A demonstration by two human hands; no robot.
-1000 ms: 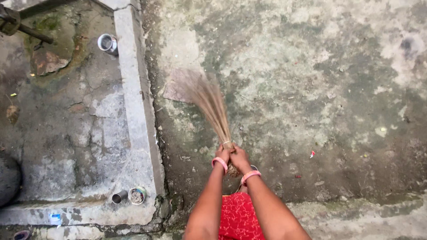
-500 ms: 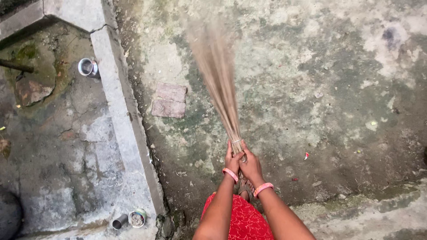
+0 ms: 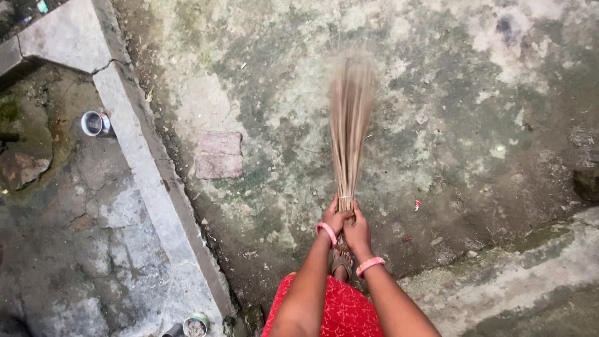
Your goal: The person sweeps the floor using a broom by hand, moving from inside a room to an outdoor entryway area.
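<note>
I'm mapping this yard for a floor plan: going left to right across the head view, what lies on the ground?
Steel cup → raised concrete curb → two flat bricks → broom, gripped by both hands, left hand and right hand → small red scrap.

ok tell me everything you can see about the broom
The broom is a bundle of thin, pale brown stalks, like dried grass, with a light band near the grip. It fans out away from the person, its tips blurred over the stained concrete ground. The left hand and right hand clasp its narrow base together.
</note>
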